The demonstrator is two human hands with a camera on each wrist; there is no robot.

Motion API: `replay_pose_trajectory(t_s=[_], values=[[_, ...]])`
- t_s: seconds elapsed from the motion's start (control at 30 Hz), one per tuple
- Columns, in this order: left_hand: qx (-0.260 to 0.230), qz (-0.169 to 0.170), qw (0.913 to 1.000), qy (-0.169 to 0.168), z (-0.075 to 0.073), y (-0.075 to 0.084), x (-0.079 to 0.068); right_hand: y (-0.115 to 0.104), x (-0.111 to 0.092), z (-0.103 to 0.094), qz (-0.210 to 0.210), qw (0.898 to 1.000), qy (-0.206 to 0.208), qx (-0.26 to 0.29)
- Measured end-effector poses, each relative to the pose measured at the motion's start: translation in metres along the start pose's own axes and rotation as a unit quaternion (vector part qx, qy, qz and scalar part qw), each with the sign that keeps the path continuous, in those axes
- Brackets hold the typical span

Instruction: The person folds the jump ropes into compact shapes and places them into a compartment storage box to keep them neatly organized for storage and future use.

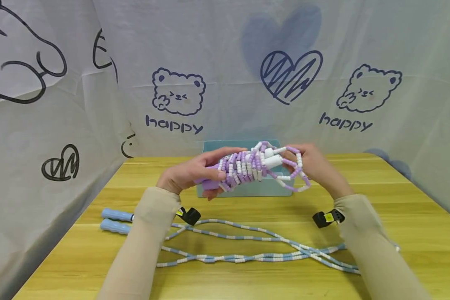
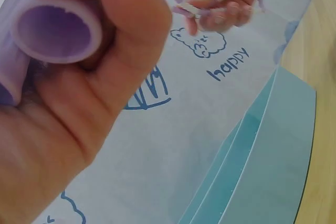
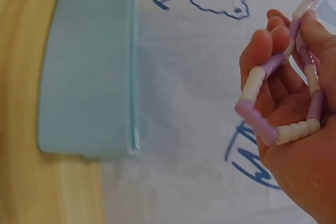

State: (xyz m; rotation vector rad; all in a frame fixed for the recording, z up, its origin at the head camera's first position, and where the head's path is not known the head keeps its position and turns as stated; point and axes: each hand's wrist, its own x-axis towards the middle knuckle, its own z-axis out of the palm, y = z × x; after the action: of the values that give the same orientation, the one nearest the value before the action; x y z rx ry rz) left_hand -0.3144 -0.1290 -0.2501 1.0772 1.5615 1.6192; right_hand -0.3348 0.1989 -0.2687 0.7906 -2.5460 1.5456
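Note:
My left hand (image 1: 195, 168) grips the purple handles (image 1: 210, 184) of a beaded jump rope, fingers and thumb curled round them. The handles' hollow ends show up close in the left wrist view. Purple and white beaded rope (image 1: 243, 167) is wound in several turns about the handles, with white tips (image 1: 273, 161) sticking out on the right. Out past those tips, my right hand (image 1: 316, 166) pinches the rope between thumb and fingers. From that pinch a loose loop (image 3: 257, 124) hangs across the right palm in the right wrist view.
Behind the hands stands a light blue box (image 1: 247, 191) on the wooden table (image 1: 247, 283). Nearer lies a blue and white beaded jump rope (image 1: 240, 238), stretched crosswise, its blue handles (image 1: 114, 226) at left, partly behind the left sleeve. A printed white cloth (image 1: 228, 104) hangs behind.

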Motion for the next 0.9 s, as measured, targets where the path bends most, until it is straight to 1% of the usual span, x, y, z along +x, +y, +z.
replay_pose_trajectory(t_s=[0.07,0.17,0.23,0.3,0.37,0.43,0.57,0.7,0.9], values=[[-0.016,0.01,0.9998,0.007,-0.001,0.0,-0.002,0.002,0.002,0.007,-0.015,0.999,-0.028,-0.005],[-0.021,0.023,0.9994,0.016,-0.004,-0.001,-0.002,0.004,0.004,0.017,-0.042,0.995,-0.088,0.017],[-0.015,0.034,0.999,0.024,-0.005,-0.001,-0.002,0.003,0.005,0.022,-0.041,0.992,-0.115,0.034],[-0.006,0.046,0.9983,0.034,-0.006,-0.002,0.0,0.001,0.005,0.026,-0.039,0.989,-0.135,0.038],[-0.002,0.058,0.9973,0.045,-0.007,-0.003,0.001,-0.002,0.004,0.029,-0.026,0.99,-0.139,0.026],[-0.004,0.069,0.9962,0.053,-0.007,-0.003,0.003,-0.005,0.003,0.032,-0.025,0.989,-0.143,0.011],[-0.013,0.081,0.9938,0.075,-0.007,-0.003,0.006,-0.012,0.003,0.037,-0.024,0.988,-0.148,0.022],[-0.008,0.087,0.9898,0.112,-0.006,-0.003,0.01,-0.016,0.003,0.042,-0.032,0.988,-0.148,0.039],[0.027,0.086,0.9796,0.179,-0.005,-0.006,0.017,-0.02,0.004,0.046,-0.053,0.991,-0.121,0.037]])
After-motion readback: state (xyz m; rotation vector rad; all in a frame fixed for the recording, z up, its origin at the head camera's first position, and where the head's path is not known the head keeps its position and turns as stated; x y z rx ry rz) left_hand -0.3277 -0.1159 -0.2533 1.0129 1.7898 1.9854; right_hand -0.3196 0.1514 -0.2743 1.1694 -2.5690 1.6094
